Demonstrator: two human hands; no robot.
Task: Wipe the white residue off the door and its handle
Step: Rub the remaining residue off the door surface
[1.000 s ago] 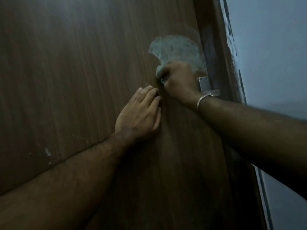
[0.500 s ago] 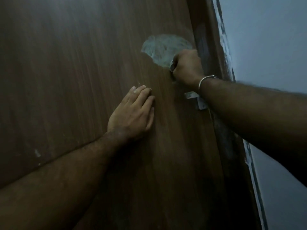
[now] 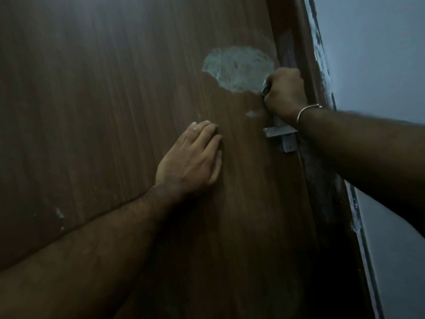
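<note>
The right hand (image 3: 284, 93) has its fingers curled around something small, unclear what, beside the white residue (image 3: 238, 69). The left hand (image 3: 192, 161) lies flat, fingers pressed together, on the door (image 3: 115, 111). Best to keep bracing and rub with firm, overlapping strokes leftward from the fingers.

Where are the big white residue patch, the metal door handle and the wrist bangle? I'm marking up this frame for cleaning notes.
big white residue patch (image 3: 239, 67), head view, middle of the smear on the door.
metal door handle (image 3: 279, 131), head view, on the horizontal lever.
wrist bangle (image 3: 300, 115), head view, on the band at the right wrist.
</note>
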